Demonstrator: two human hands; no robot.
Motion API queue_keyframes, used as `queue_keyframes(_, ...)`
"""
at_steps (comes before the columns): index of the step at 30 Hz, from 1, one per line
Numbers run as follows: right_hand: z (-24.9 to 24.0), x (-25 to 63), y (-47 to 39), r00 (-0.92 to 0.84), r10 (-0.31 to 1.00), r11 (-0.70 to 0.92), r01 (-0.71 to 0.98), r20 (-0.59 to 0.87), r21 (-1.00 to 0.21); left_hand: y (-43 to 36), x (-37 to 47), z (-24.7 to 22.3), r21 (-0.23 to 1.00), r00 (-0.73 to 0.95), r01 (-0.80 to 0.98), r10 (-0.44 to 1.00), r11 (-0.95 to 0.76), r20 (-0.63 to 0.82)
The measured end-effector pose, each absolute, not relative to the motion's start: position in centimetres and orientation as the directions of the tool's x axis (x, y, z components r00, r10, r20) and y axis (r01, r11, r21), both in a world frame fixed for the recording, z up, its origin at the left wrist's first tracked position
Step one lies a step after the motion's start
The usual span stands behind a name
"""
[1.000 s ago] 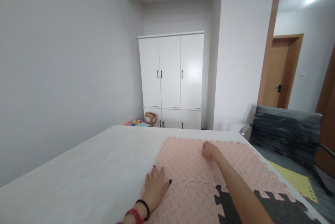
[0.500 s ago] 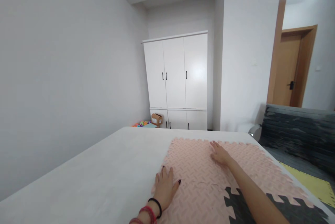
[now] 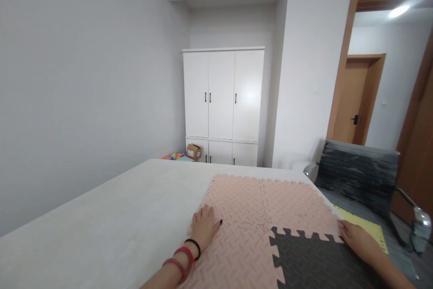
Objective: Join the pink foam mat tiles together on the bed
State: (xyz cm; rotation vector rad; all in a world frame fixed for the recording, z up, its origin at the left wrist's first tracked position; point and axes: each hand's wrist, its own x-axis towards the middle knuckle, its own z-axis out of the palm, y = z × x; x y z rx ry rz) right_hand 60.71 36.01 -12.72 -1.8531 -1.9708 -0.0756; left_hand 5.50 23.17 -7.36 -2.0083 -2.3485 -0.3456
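So there's a big pale table (image 3: 111, 217) with interlocking foam mats laid out on it: pink mats (image 3: 250, 203) making up most of the patch and one dark grey mat (image 3: 314, 262) slotted into the near right corner. Left hand (image 3: 204, 227) is lying flat, fingers spread, right on the left edge of the pink mats, with red and black bands on the wrist. Right hand (image 3: 358, 240) sits at the right edge of the dark grey mat, fingertips touching it. A dark chair (image 3: 358, 176) with a yellow sheet (image 3: 367, 230) on its seat stands just beside the table. Back wall has a white wardrobe (image 3: 223, 104), small cardboard box (image 3: 194, 151) and colourful toys (image 3: 173, 156) at its foot.
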Motion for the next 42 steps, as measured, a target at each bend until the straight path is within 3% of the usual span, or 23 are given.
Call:
queue_keyframes(6, -12.2, 58.5, 36.6, -0.024, 0.98, 0.09, 0.94, 0.199, -0.33, 23.5, 5.0, -7.4, 0.173, -0.111, 0.982, 0.974, 0.076, 0.2)
queue_keyframes(10, -13.2, 59.3, 37.5, -0.037, 0.98, 0.105, 0.93, 0.194, -0.352, 23.6, 5.1, -7.4, 0.193, -0.089, 0.98, 0.974, 0.049, 0.208)
queue_keyframes(27, -13.2, 58.5, 37.0, -0.055, 0.969, 0.122, 0.955, 0.242, -0.271, 22.8, 4.9, -6.5, 0.235, 0.013, 0.969, 0.961, -0.08, 0.275)
queue_keyframes(31, -13.2, 58.5, 36.6, -0.113, 0.969, 0.155, 0.971, 0.221, -0.183, 22.9, 5.1, -6.1, 0.262, 0.006, 0.963, 0.975, -0.066, 0.224)
queue_keyframes(36, -12.6, 57.9, 35.3, -0.133, 0.97, 0.159, 0.98, 0.205, -0.116, 21.8, 7.7, -1.0, 0.363, -0.032, 0.932, 0.993, -0.012, 0.115)
queue_keyframes(39, -13.0, 58.8, 33.2, -0.119, 0.964, 0.142, 0.986, 0.239, -0.083, 16.0, 10.4, 4.7, 0.472, 0.096, 0.864, 0.977, -0.177, 0.189)
queue_keyframes(42, -13.7, 60.7, 29.9, -0.169, 0.942, 0.206, 0.973, 0.291, -0.104, 6.7, 11.6, 8.2, 0.679, 0.221, 0.622, 0.92, -0.39, 0.325)
